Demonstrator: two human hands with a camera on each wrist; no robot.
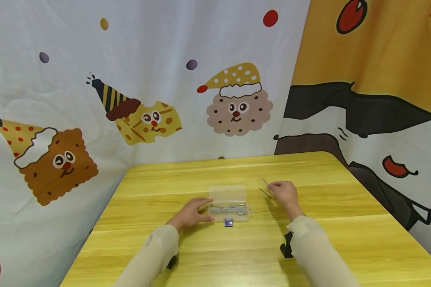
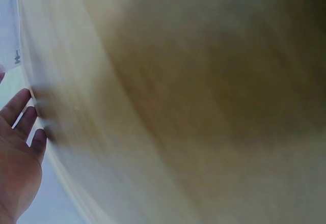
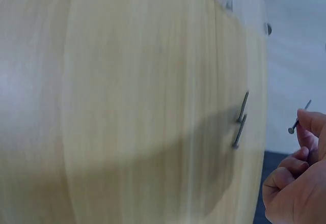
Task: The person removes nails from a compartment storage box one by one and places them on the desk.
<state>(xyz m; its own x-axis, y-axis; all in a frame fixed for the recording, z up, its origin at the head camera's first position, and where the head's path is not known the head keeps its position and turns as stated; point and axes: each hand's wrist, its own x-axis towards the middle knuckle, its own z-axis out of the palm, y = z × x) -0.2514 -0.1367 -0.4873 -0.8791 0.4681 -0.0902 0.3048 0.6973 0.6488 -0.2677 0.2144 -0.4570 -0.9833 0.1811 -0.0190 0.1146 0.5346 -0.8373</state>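
Note:
My right hand [image 1: 284,194] pinches a nail [image 3: 294,127] between thumb and fingertips, above the table. Below it, two more nails [image 3: 239,131] lie side by side on the wood, close to the right of a small clear plastic box [image 1: 215,218]. The box's lid [image 1: 228,193] is tipped back, and several metal nails [image 1: 237,206] lie inside. At the box's left side is my left hand [image 1: 191,214], thumb by the front corner and index finger by the hinge side, fingers spread and fairly straight. The left wrist view catches only part of that hand.
A blue latch [image 1: 228,223] sticks out at the front of the box. The wood-grain table [image 1: 208,255] reaches back to a printed curtain [image 1: 186,147] with cartoon figures. Each sleeve has a dark wrist device [image 1: 286,245] under it.

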